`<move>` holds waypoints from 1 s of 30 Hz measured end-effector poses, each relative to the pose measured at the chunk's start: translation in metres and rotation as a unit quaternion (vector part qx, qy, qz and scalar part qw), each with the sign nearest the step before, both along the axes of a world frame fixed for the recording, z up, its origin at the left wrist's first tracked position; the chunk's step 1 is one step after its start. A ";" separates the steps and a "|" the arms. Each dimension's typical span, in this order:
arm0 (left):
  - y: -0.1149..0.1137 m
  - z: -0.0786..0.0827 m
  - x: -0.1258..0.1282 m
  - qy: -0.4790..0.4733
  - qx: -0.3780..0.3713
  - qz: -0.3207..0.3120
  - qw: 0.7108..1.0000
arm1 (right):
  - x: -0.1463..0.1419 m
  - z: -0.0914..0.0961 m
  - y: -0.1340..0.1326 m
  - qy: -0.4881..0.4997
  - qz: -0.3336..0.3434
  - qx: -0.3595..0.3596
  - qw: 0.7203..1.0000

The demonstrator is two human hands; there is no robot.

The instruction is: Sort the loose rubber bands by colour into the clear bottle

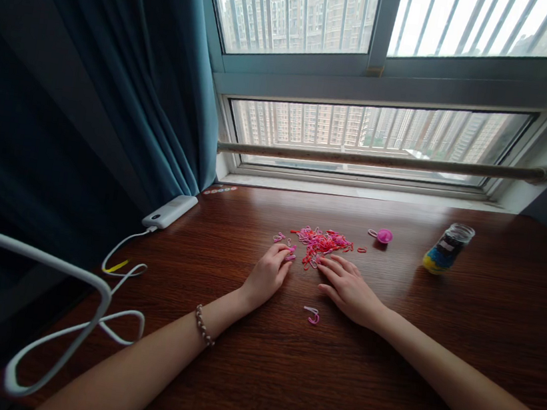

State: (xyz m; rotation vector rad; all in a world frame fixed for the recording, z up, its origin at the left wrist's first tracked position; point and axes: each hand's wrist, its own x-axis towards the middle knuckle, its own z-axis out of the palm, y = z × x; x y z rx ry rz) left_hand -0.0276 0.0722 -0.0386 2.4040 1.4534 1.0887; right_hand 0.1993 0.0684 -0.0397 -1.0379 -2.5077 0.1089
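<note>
1. Head view, the bands: a loose heap of tiny pink and red elastic loops lies on the dark brown wooden tabletop, near the window side, with a few strays around it. Two more pink loops lie apart, between the forearms.
2. The left hand is curled, its fingertips on a stray pink loop at the heap's left edge; I cannot tell whether it is pinched. The right hand lies flat and open, fingers stretched out and touching the heap's near edge.
3. Handling, as I judge it: the loops are nearly weightless, soft and stretchy, and likely to tangle or flick away. A fingertip pinch on a single strand suits them best.
4. The surface is smooth, polished and level. On it stand a small round pink lid and a clear jar of yellow, blue and dark bands, to the right.
5. The room: a white power bank with a looping white cable sits to the left, beside a teal curtain. A barred window shows tower blocks.
</note>
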 end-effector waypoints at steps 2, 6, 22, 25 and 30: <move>0.000 0.002 0.000 -0.023 0.009 -0.003 1.000 | 0.000 -0.001 0.001 -0.002 -0.005 -0.005 1.000; -0.005 0.006 0.002 -0.064 0.007 -0.022 0.998 | 0.000 -0.002 0.002 0.022 -0.013 -0.008 1.000; -0.023 0.014 0.010 0.055 0.020 -0.217 0.974 | 0.004 -0.008 0.009 0.219 -0.060 -0.032 0.973; -0.022 0.014 0.010 0.054 0.032 -0.162 0.985 | 0.004 -0.007 0.010 0.220 -0.067 -0.026 0.973; -0.015 0.009 0.007 0.041 0.046 0.021 0.998 | 0.006 0.001 0.006 0.263 -0.069 -0.006 0.962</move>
